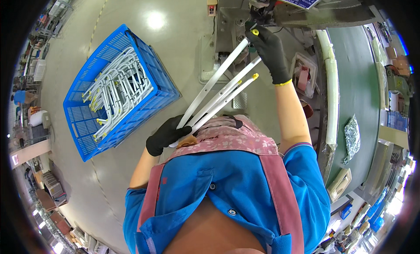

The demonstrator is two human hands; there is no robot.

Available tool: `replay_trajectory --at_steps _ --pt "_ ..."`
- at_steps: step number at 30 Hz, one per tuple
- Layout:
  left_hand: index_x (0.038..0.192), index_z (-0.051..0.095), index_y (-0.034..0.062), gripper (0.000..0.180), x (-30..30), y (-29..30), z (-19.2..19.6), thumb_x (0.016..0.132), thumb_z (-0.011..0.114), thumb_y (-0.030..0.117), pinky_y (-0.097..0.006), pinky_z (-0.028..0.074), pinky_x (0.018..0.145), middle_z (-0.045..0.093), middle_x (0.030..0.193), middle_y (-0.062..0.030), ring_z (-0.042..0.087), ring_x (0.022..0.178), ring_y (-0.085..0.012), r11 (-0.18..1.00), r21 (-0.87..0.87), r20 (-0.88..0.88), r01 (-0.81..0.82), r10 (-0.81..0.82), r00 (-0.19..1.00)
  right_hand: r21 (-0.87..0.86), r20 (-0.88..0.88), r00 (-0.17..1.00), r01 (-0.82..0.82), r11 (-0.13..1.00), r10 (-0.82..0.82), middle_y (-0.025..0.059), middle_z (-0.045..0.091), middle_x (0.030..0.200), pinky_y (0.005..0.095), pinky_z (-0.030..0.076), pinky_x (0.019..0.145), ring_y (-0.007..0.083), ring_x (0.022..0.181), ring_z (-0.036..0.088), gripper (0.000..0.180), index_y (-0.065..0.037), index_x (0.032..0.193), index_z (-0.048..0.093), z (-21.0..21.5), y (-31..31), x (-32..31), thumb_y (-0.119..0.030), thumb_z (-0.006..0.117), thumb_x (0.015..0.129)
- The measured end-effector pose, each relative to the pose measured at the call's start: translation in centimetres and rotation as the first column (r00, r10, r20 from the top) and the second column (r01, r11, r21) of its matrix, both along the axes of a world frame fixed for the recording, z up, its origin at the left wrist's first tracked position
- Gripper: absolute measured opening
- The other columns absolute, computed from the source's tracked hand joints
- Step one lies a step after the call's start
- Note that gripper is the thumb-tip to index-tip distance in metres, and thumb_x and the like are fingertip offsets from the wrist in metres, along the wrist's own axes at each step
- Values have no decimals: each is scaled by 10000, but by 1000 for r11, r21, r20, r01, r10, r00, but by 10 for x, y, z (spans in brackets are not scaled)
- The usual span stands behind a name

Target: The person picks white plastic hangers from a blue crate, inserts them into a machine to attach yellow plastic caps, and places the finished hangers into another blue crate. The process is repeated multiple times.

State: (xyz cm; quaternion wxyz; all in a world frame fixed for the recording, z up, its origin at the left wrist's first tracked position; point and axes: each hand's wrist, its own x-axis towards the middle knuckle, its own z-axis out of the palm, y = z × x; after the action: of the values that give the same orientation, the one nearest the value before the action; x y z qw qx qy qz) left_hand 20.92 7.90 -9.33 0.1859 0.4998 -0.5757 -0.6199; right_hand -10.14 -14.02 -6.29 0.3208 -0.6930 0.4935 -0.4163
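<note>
Your shirt (236,171) is right of the crate (159,81) on grey floor (188,44); left hand (168,135) and right hand (270,50) grasp white tubes (225,67).

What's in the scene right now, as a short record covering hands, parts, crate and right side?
Left hand: black-gloved, closed around the lower ends of silvery-white tubes
Right hand: black-gloved, near the tubes' upper ends, small yellow ring-shaped piece at its fingers; exact grip unclear
Tube ends: two yellow tips visible
Crate: blue plastic crate, to the left, holding bent tubes with yellow ends
Right side: green surface bearing a silvery packet
</note>
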Motion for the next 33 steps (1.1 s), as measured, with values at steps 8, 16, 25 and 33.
replay_trajectory --at_steps 8,16,25,33 --pt "1199 556 10 353 -3 -5 9 899 612 186 -309 459 819 661 1009 -101 592 884 -176 997 79 49 17 -21 999 -22 6 999 36 999 -36 53 657 790 254 472 661 70 721 564 319 10 1089 635 -9 -1 -6 -221 648 869" --pt "1207 565 17 327 -7 4 11 895 588 113 -282 463 794 646 1003 -84 575 874 -153 1000 13 -42 12 -11 999 -46 10 997 80 996 -79 126 659 793 320 478 652 186 688 614 289 -22 1010 654 -13 8 -9 -261 647 848" --pt "1105 585 13 215 -10 7 2 912 559 104 -233 440 657 599 817 -17 524 712 -78 1000 -16 -105 -27 25 994 -13 109 994 14 1000 -13 53 631 780 276 458 685 96 712 530 246 0 1011 644 -7 -1 0 -193 648 859" --pt "1076 598 -7 267 -12 7 24 869 607 161 -317 478 765 657 922 -109 606 853 -176 1000 -1 -55 26 -26 998 -88 121 992 -30 996 40 95 649 997 326 471 839 202 914 594 286 -11 1083 623 -42 -18 -5 -61 644 803"
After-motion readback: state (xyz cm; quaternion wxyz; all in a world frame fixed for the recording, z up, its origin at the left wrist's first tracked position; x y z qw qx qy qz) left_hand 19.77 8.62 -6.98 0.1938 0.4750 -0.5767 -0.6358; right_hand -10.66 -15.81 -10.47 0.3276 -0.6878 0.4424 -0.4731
